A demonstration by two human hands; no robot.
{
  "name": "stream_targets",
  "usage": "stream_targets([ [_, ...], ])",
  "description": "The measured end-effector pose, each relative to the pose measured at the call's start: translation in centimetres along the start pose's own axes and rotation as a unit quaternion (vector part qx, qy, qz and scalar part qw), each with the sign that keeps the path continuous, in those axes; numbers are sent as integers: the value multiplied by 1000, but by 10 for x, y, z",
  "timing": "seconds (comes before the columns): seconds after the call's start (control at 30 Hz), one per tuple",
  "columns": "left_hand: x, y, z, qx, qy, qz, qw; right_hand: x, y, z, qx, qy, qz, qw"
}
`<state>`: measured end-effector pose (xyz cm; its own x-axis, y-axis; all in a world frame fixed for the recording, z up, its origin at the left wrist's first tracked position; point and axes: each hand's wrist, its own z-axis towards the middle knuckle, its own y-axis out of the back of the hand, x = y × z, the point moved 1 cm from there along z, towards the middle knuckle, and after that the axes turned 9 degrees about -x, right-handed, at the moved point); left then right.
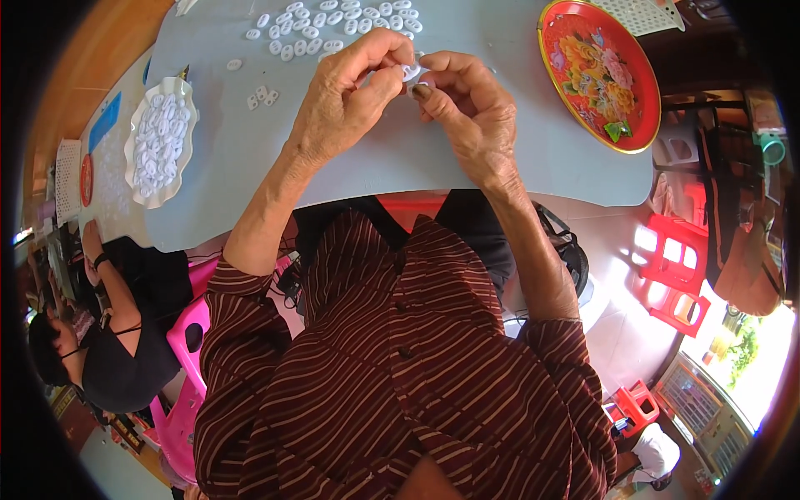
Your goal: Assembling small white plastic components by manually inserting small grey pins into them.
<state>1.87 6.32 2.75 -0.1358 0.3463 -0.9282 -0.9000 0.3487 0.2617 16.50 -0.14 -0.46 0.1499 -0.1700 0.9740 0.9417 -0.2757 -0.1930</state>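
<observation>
Both hands meet above the far middle of the grey table [250,200]. My left hand [354,96] pinches a small white plastic piece [409,72] between thumb and forefinger. My right hand [471,117] is closed against the same spot, its thumb and fingers bent around a bit of white; the fingers hide most of it. Just beyond the left hand lie many loose white oval plastic pieces [311,32], each with small holes or marks. A few smaller white pieces [262,94] form a cluster left of my left wrist.
On the left stands a white scalloped dish [151,201] heaped with white pieces. A round red floral tray [637,71] with a gold rim lies at the right. Another person [125,358] sits at the left by a pink chair [193,333]. Red stools [667,254] stand to the right.
</observation>
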Motion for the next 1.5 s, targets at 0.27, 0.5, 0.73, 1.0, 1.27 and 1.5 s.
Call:
stream_targets([
  [0.27,13,-5,2,24,-28,4,999,3,-2,1,-9,15,-6,1000],
  [0.5,6,-3,-6,4,8,32,999,1,-2,0,-19,21,19,999],
  [0.73,13,-9,-7,-17,19,22,999,0,-7,-2,-12,28,2,1000],
  [1.0,18,-8,-11,12,24,29,999,-10,-6,-3,-5,43,-52,998],
  [1.27,15,-4,-10,52,37,48,997,-5,-6,-4,4,106,-141,984],
  [1.5,19,-4,-14,64,52,36,996,2,-7,-8,10,133,-188,973],
])
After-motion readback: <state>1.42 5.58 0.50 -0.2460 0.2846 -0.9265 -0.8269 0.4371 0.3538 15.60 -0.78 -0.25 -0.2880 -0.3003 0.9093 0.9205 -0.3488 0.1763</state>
